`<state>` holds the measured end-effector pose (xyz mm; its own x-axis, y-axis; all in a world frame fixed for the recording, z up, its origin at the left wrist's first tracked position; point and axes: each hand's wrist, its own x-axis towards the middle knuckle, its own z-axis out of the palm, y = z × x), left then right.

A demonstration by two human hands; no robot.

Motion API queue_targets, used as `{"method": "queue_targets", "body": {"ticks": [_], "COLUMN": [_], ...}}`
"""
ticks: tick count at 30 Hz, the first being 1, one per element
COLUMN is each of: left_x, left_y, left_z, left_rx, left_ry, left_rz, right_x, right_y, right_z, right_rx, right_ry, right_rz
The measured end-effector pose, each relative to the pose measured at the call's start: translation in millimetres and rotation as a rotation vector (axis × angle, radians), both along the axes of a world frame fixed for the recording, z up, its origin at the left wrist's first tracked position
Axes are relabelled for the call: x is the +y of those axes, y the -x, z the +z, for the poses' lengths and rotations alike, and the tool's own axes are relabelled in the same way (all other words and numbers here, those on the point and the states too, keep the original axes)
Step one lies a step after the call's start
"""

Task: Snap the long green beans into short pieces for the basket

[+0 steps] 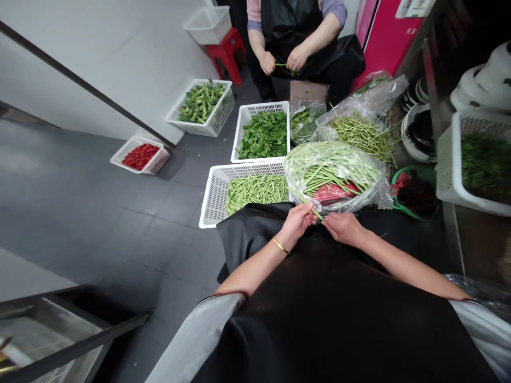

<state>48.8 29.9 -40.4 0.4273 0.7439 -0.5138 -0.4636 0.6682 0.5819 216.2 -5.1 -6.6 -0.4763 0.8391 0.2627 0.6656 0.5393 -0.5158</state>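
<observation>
Between my two hands, just above my black apron (319, 319), is a long green bean (300, 197). My left hand (299, 220) has its fingers closed around the bean's middle. At the bean's lower end, the fingers of my right hand (343, 229) are pinched together. Right beyond my hands lies a clear plastic bag (375, 183) of long green beans (319, 178), with something red under them. To its left, a white basket (213, 197) holds many cut green bean pieces (255, 191).
A co-worker's hands (297, 57) hold a green stem at the far side. White baskets of leafy greens (263, 133), green vegetable pieces (202, 103) and red peppers (139, 157) stand on the floor. A green basin (413, 213) and metal shelf lie right; a red stool (227, 53) stands behind.
</observation>
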Motion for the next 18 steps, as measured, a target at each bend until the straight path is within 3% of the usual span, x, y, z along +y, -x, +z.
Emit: {"method": "queue_targets", "body": {"ticks": [2, 4, 8, 10, 11, 14, 16, 18], "left_x": [-2, -3, 0, 0, -1, -6, -9, -11], "left_y": [-1, 0, 11, 15, 16, 13, 9, 7], "left_z": [-5.7, -7.5, 3.7, 11.4, 14.5, 19.2, 19.7, 19.4], "left_rx": [-0.044, -0.121, -0.253, -0.266, -0.262, -0.266, -0.256, -0.208], "left_ry": [0.059, 0.080, -0.011, -0.068, -0.084, -0.070, -0.017, 0.040], "left_rz": [-0.108, -0.155, -0.336, -0.470, -0.517, -0.565, -0.506, -0.423], "right_x": [-5, -10, -9, -4, -1, 10, 20, 30], "right_y": [1, -3, -24, -28, -26, -9, 3, 8], "right_z": [20, 36, 35, 21, 14, -5, -14, -23], "right_rx": [0.048, 0.176, 0.212, 0.289, 0.375, 0.547, 0.408, 0.127], "right_ry": [-0.113, -0.056, 0.529, 0.768, 0.818, 0.705, 0.478, 0.290], "right_rz": [0.031, 0.027, 0.123, 0.068, 0.010, -0.137, -0.241, -0.338]}}
